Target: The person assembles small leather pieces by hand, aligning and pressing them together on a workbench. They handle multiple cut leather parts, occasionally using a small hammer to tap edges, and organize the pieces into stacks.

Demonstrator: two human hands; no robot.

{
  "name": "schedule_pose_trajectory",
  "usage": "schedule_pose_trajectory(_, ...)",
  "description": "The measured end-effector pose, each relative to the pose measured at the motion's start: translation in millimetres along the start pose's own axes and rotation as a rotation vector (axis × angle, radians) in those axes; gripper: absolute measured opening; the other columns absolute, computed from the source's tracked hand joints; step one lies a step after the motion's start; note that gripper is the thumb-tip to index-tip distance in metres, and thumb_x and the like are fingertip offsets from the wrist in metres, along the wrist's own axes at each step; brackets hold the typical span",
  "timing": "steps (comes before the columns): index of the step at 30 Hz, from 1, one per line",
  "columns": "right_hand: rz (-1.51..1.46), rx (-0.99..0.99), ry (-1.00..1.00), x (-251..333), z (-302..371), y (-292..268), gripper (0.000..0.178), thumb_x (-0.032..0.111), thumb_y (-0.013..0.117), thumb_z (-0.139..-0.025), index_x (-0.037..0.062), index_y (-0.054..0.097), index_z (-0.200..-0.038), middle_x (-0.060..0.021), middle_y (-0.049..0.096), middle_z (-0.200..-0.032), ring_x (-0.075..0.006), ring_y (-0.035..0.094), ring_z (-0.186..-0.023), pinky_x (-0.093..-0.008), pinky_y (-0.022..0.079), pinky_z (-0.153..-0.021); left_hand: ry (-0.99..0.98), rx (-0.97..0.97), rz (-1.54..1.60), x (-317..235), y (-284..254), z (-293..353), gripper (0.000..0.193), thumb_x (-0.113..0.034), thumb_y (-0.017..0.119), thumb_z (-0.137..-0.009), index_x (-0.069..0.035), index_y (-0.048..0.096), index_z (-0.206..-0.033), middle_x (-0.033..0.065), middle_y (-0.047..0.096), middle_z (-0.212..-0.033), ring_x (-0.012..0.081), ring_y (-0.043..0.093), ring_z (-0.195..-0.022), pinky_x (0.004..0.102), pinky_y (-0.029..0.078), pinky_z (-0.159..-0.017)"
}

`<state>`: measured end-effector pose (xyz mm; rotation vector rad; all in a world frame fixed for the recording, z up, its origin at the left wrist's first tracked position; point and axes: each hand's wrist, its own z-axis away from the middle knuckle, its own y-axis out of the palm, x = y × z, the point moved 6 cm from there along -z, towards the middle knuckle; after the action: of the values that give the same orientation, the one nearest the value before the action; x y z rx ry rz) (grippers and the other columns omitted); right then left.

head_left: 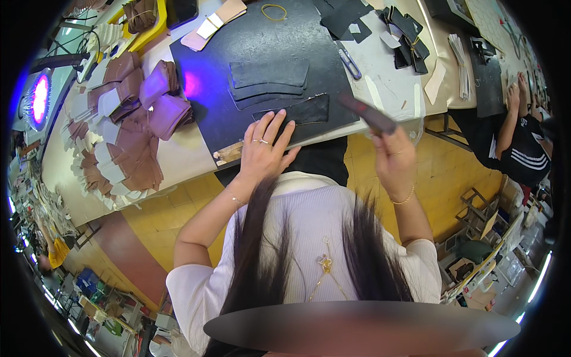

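Observation:
My left hand (266,146) lies with its fingers stretched out on the near edge of a black leather piece (310,109), pressing it on a dark work mat (250,37). My right hand (395,156) is raised off the table's front edge, closed round a dark bar-shaped tool (367,114). The tool is smeared by motion, so its exact kind is unclear. Just beyond the leather piece are several overlapping curved black leather pieces (267,83). A worn brown strip (228,154) sits at the mat's near left corner.
Brown leather pieces with white parts (122,125) fill the table's left side. Small scissor-like snips (351,64), black pieces (407,38) and a yellow band (274,12) lie farther back. A purple-lit lamp (39,102) stands far left. Another person (523,149) works at right.

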<state>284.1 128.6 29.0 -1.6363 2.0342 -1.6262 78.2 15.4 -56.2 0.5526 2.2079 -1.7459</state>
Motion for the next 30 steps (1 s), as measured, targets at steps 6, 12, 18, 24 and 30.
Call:
schedule_pose_trajectory(6, 0.081, 0.165, 0.167, -4.5, 11.6, 23.9, 0.053, 0.008, 0.071, -0.087, 0.0222, 0.062, -0.137, -0.0054, 0.06, -0.079, -0.0246, 0.057, -0.059, -0.0372, 0.046, -0.052, 0.015, -0.01, -0.022, 5.6, 2.9, 6.4, 0.057, -0.025, 0.079, -0.078, -0.01, 0.061, -0.13, 0.0133, 0.049, -0.145, 0.0326, 0.046, -0.132, 0.0494, 0.038, -0.105)
schedule_pose_trajectory(12, 0.163, 0.281, 0.141, -1.2, 21.6, 25.6, 0.056, 0.007, 0.073, -0.085, 0.0214, 0.062, -0.137, -0.0056, 0.06, -0.079, -0.0236, 0.057, -0.06, -0.0355, 0.046, -0.053, -0.023, -0.027, 0.037, 12.4, -4.3, 9.9, 0.056, -0.022, 0.08, -0.077, -0.01, 0.062, -0.129, 0.013, 0.052, -0.142, 0.0326, 0.049, -0.129, 0.0487, 0.039, -0.103)
schedule_pose_trajectory(18, 0.068, 0.297, 0.127, 5.6, 23.2, 33.1, 0.054, 0.01, 0.072, -0.086, 0.0212, 0.061, -0.138, -0.0049, 0.06, -0.079, -0.0233, 0.058, -0.059, -0.0358, 0.045, -0.052, -0.09, -0.131, -0.005, 32.1, -24.9, 20.4, 0.044, -0.017, 0.078, -0.079, -0.009, 0.066, -0.121, 0.0113, 0.057, -0.131, 0.0319, 0.054, -0.12, 0.0479, 0.043, -0.097)
schedule_pose_trajectory(24, -0.086, 0.075, -0.021, 19.6, 12.5, 31.2, 0.057, 0.009, 0.076, -0.082, 0.0235, 0.062, -0.135, -0.0032, 0.062, -0.081, -0.0221, 0.06, -0.061, -0.0341, 0.047, -0.053, -0.138, -0.164, 0.049, 41.4, -24.6, 25.9, 0.044, -0.01, 0.078, -0.077, -0.008, 0.067, -0.12, 0.0108, 0.06, -0.126, 0.0323, 0.057, -0.119, 0.045, 0.044, -0.1)
schedule_pose_trajectory(30, -0.044, 0.3, -0.068, 19.5, 2.8, 52.1, 0.059, 0.01, 0.077, -0.079, 0.0228, 0.063, -0.135, -0.0043, 0.064, -0.083, -0.0215, 0.062, -0.063, -0.0318, 0.048, -0.054, -0.148, -0.187, 0.107, 44.7, -26.8, 28.7, 0.043, -0.01, 0.079, -0.076, -0.008, 0.068, -0.118, 0.0105, 0.06, -0.126, 0.0327, 0.057, -0.119, 0.046, 0.044, -0.101)
